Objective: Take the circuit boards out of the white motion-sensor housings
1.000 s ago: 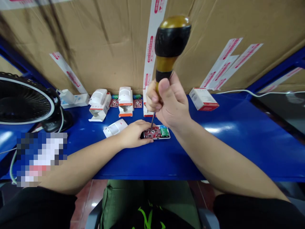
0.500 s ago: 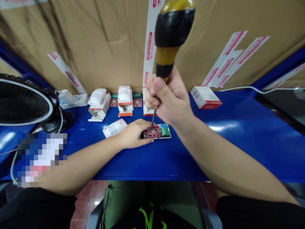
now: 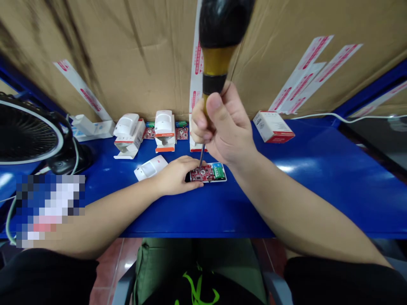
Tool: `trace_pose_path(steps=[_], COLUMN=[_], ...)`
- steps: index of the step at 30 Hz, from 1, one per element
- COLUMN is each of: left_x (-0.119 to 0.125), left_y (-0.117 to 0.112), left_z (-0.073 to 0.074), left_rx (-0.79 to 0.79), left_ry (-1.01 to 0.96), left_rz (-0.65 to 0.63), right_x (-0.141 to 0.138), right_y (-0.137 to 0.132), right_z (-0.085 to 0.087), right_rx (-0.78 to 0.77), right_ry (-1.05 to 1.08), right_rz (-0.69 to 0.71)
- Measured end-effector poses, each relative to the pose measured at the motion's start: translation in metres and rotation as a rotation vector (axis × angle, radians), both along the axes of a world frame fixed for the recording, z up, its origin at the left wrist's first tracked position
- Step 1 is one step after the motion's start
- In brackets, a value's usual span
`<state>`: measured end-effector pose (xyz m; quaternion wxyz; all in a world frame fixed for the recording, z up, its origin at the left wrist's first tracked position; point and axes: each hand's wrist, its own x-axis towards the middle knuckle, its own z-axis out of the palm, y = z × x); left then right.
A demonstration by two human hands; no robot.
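Observation:
My right hand (image 3: pixel 224 127) is closed around the slim lower part of a black-and-yellow screwdriver (image 3: pixel 216 59), held nearly upright. Its thick handle runs out of the top of the view. The metal shaft reaches down to a red circuit board (image 3: pixel 206 173), though I cannot tell whether the tip sits in a screw. The board, with a green-and-blue battery (image 3: pixel 218 171) at its right end, lies in a white housing (image 3: pixel 221 180). My left hand (image 3: pixel 176 174) grips the housing's left end between thumb and fingers. Left of that hand lies a white detector cover (image 3: pixel 150 167).
Behind, white detectors (image 3: pixel 164 121) rest on opened boxes, with more red boards (image 3: pixel 182 134) beside them. A closed box (image 3: pixel 273 127) stands right, near a white cable (image 3: pixel 318 115). A fan (image 3: pixel 28 131) and a power strip (image 3: pixel 98 129) occupy the left; cardboard (image 3: pixel 152 55) backs the blue table (image 3: pixel 203 216).
The whole view has shifted slightly. The screwdriver handle and my right hand appear a little higher and further left, with more of the handle cut off. Both grips look the same.

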<state>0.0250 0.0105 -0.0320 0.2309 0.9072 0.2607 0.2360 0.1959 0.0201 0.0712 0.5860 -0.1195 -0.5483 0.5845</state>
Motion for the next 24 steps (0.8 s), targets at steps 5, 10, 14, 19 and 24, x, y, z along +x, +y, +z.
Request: trace_pose_path(steps=[5,10,14,19,24], left_x=[0.0002,0.0005,-0.0002,-0.0003,-0.0004], left_y=[0.0009,0.0008,0.0,-0.0002,0.0004], left_z=[-0.0008,0.0006,0.002,0.0026,0.0017], left_rx=[0.016,0.003,0.004,0.007,0.013], left_ry=[-0.013,0.002,-0.001,-0.008,-0.005], left_rz=[-0.011,-0.009,-0.014,-0.009,-0.015], right_x=[0.0018,-0.0028,-0.0027,-0.0006,0.0006], right_y=[0.0061,-0.0019,-0.0019,0.0027,-0.0007], right_z=[0.0004,-0.0011,-0.0018,-0.0021,0.0014], right_rx=[-0.05,-0.029,0.017,-0.097,-0.102], right_ry=[-0.106,-0.058,-0.001,-0.122,-0.109], right_rz=[0.105,0.007,-0.009,0.089,0.07])
